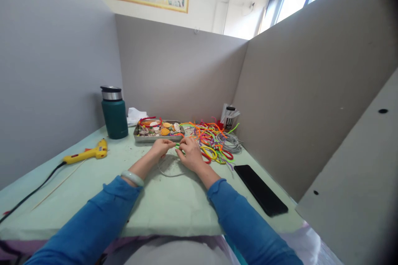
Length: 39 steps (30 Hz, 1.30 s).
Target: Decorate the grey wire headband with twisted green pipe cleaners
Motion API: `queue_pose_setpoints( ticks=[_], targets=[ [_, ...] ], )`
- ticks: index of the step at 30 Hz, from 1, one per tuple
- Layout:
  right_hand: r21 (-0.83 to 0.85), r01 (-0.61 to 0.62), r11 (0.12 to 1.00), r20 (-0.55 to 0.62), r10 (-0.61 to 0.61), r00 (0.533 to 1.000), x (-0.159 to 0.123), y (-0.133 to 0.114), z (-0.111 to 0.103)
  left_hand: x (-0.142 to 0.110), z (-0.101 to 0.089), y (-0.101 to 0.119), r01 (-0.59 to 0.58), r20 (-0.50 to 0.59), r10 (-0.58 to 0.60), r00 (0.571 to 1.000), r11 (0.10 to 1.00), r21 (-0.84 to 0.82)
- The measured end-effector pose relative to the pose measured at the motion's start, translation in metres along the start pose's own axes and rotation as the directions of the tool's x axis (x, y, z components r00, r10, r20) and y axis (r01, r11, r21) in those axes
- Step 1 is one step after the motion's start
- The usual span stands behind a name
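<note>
My left hand [163, 148] and my right hand [190, 154] meet over the middle of the table, fingers closed in a pinch. Between the fingertips shows a short stretch of green pipe cleaner [177, 145], mostly covered by the fingers. A thin grey wire loop [169, 175] curves out below the hands towards me; whether it joins the green piece is hidden. Just beyond my right hand spreads a heap of bright pipe cleaners [211, 136], some bent into rings. Behind my left hand stands a metal tray [146, 138] of shells and stones, with a red ring on top.
At the left lie a yellow glue gun [83, 155] with its black cord and a thin wooden stick [59, 184]. A green bottle [115, 116] stands behind them. Rightwards are a coil of grey wire [231, 143] and a black phone [260, 190]. Grey partitions [180, 70] enclose the table.
</note>
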State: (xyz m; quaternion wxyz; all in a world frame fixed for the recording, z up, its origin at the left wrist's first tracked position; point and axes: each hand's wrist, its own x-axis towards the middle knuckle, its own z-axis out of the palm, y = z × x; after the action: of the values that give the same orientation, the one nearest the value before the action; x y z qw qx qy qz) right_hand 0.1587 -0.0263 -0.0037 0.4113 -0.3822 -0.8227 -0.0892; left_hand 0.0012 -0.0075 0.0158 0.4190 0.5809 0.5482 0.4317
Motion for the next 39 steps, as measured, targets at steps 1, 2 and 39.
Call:
queue_pose_setpoints(
  ticks=[1,2,39],
  targets=[
    [0.021,0.003,1.000,-0.011,-0.003,1.000,0.000,0.000,-0.001,-0.001,0.000,0.001,0.006,-0.006,-0.006,1.000,1.000,0.000],
    [0.042,0.006,0.999,-0.021,-0.005,1.000,0.001,-0.001,-0.001,-0.001,0.000,0.002,0.009,-0.012,-0.009,1.000,1.000,-0.001],
    [0.878,-0.462,0.123,0.401,0.335,0.852,0.011,0.015,-0.017,0.003,0.000,-0.006,0.071,0.050,-0.071,0.996,0.997,0.002]
  ],
)
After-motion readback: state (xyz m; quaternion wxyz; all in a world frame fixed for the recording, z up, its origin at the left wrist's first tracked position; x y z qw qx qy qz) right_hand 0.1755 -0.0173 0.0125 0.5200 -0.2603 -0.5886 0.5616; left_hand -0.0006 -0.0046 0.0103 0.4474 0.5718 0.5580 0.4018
